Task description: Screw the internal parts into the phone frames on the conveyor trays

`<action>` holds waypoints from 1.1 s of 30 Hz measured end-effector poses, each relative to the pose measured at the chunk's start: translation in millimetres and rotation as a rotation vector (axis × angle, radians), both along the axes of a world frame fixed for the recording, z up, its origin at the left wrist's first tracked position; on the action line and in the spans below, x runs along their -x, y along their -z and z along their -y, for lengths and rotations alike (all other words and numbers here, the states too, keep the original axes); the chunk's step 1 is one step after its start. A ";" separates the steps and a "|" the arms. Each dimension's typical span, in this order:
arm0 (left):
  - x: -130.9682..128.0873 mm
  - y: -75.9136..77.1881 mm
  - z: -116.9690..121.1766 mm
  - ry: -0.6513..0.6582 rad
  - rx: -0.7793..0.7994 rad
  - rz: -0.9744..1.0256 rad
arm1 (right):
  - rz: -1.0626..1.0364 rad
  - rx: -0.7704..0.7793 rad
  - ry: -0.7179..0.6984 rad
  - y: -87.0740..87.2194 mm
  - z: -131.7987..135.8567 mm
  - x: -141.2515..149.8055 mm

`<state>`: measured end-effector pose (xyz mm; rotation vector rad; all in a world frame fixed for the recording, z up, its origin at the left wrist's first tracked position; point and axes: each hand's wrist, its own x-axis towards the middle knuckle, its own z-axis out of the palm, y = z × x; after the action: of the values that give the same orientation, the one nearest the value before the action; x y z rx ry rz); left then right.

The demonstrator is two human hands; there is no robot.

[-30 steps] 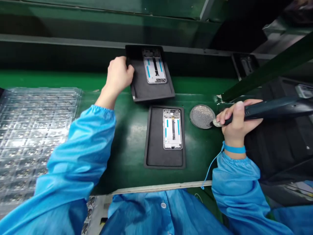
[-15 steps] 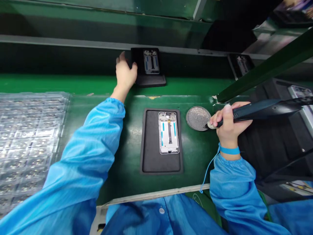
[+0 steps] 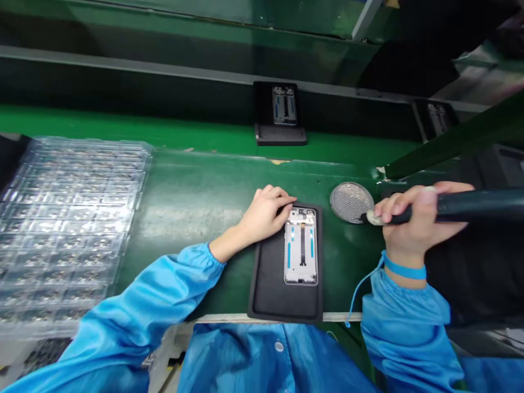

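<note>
In the middle of the bench a black tray (image 3: 270, 289) holds an opened phone (image 3: 303, 248) with blue strips and a dark flex cable. My left hand (image 3: 268, 213) is closed on the tray's upper left edge, thumb beside the phone's top corner. My right hand (image 3: 417, 218) grips a black electric screwdriver (image 3: 478, 206), held nearly level. Its pale tip end points left at the rim of a round, dimpled metallic dish (image 3: 351, 202). A blue strap (image 3: 405, 268) circles my right wrist.
Clear plastic trays (image 3: 82, 229) with many small parts lie on the left. Behind, another phone (image 3: 284, 105) rests in a black tray (image 3: 280, 135), and a third phone (image 3: 438, 117) sits farther right. A green post (image 3: 450, 136) slants across the right side.
My left hand has come back from the rear tray to the near one. The near tray has shifted toward me, to the bench's front edge. My right hand keeps its tool near the dish.
</note>
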<state>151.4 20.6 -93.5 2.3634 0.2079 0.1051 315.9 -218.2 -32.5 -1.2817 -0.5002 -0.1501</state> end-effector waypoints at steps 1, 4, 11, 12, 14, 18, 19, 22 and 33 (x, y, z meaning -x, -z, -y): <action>7.7 -1.2 5.2 0.001 0.032 -0.009 | 0.007 -0.029 -0.013 -6.3 -4.6 8.0; 23.4 -4.6 15.5 -0.021 0.085 -0.047 | 0.039 -0.071 -0.107 -18.6 -26.4 30.2; 22.9 -4.8 17.3 -0.041 0.087 -0.094 | -0.029 -0.045 -0.369 2.4 -75.5 51.8; 22.3 -4.4 17.8 -0.042 0.089 -0.090 | -0.038 -0.025 -0.379 6.6 -77.7 52.8; 22.0 -3.8 19.0 -0.044 0.093 -0.086 | -0.048 0.005 -0.384 12.8 -79.3 54.2; 22.2 -3.1 21.1 -0.042 0.106 -0.078 | -0.034 -0.012 -0.400 17.9 -79.0 55.7; 22.2 -3.1 21.4 -0.040 0.109 -0.073 | -0.028 -0.017 -0.401 18.2 -79.1 55.8; 22.0 -3.4 21.8 -0.035 0.109 -0.059 | -0.027 -0.011 -0.393 18.1 -79.5 55.7; 21.0 -4.4 23.9 -0.039 0.106 -0.069 | 0.016 0.078 -0.408 24.6 -74.6 56.6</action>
<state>130.5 -3.3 -89.1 2.2593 0.2864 0.0307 259.3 -143.6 -57.1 -1.2284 -0.7759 0.2023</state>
